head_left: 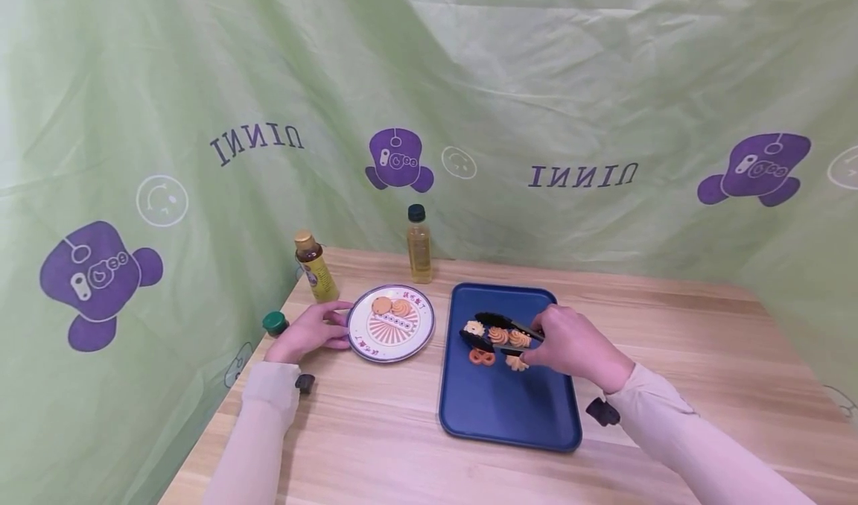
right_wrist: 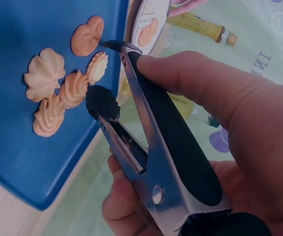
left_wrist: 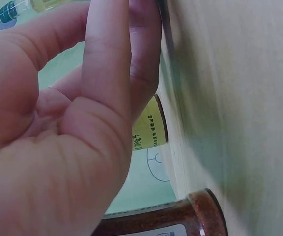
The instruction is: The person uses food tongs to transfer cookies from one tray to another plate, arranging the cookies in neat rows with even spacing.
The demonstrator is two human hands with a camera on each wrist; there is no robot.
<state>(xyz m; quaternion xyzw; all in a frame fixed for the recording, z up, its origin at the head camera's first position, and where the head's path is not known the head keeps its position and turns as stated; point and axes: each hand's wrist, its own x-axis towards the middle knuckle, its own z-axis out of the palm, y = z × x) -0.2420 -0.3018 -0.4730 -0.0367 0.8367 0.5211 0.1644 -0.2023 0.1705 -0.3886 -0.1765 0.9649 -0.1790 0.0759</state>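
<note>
Toward the far edge of the tray (head_left: 503,408): five cookies (head_left: 498,335), partly masked by spread tongs (right_wrist: 166,123), gripped in the right hand (head_left: 573,345). At the plate (head_left: 362,325), left rim: left hand (head_left: 318,334), fingers loosely extended, tips cropped in its wrist view. Behind: green-capped jar (head_left: 275,322), partly hidden.

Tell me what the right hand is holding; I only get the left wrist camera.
Observer: The right hand holds a pair of tongs.
Operator: What is below them?
Observer: A blue tray with five cookies on it.
Operator: Are there any cookies elsewhere?
Observer: Yes, a smooth round cookie and a swirled cookie lie on the white plate beside the left hand.
</note>
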